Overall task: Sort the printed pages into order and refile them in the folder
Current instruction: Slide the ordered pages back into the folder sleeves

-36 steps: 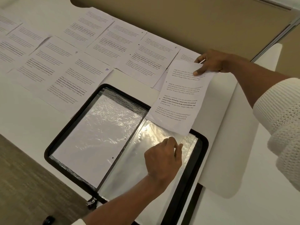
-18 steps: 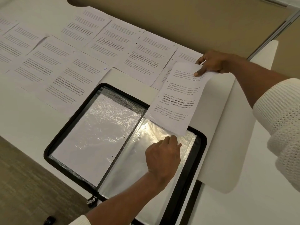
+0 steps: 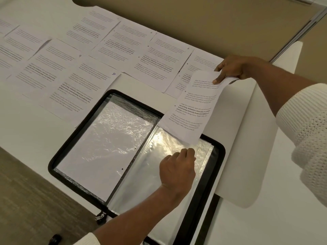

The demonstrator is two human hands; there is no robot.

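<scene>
The white printed page (image 3: 196, 106) with four blocks of black text hangs tilted above the bench, its lower edge just over the 1 o'clock corner of the black zip-round folder (image 3: 74, 137). The right hand (image 3: 231, 68) pinches the page's top edge: the thumb lies on the printed face and the other fingers are curled behind the paper. The page bows a little along its length.

The folder lies open and flat at the middle of the view. Its half toward 9 o'clock holds a crinkled clear pocket with a plain white sheet (image 3: 102, 147) inside. Its half toward 3 o'clock shows the shiny clear plastic sleeve (image 3: 150, 174). The left hand (image 3: 177, 168) rests on this sleeve at its top edge, fingers curled tight and pinching the plastic just below the hanging page. A small metal zip pull (image 3: 99, 217) sits at the folder's 6 o'clock corner.

From 9 o'clock round to 1 o'clock, the other printed pages (image 3: 123, 45) lie face up in two overlapping rows on the white bench (image 3: 23, 131). One sheet (image 3: 85, 92), just beside the folder's 11 o'clock corner, has "10" handwritten at its corner. A white knitted sleeve (image 3: 307, 131) covers the right forearm at 3 o'clock. Brown carpet (image 3: 26, 191) shows at 8 o'clock and a beige wall (image 3: 212, 20) at 12 o'clock.
</scene>
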